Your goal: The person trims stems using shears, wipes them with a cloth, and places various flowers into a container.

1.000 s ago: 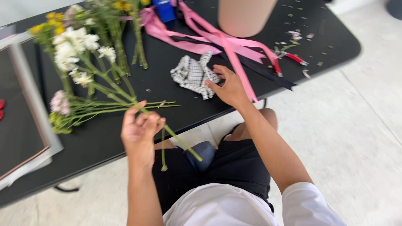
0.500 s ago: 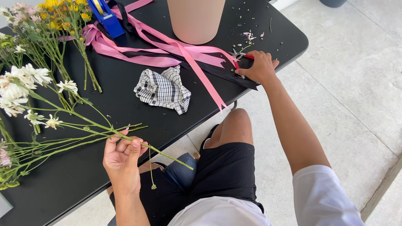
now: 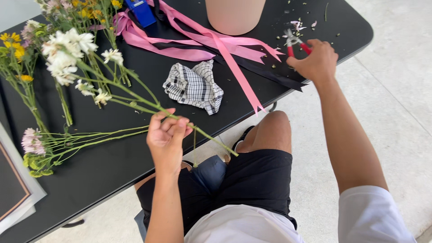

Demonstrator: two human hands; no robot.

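A second ago my right hand lay on the checked cloth in the middle of the desk; half a second ago it had moved out to the far right edge beside the red-handled snips, and now its grip has closed on those handles, with the blades poking out beyond my fingers. The cloth lies uncovered. My left hand has lifted its white flowers: the stems, which lay nearly flat with the bunch on the desk, now slant up across it, the blooms raised to the upper left and the cut ends hanging past the desk edge over my lap.
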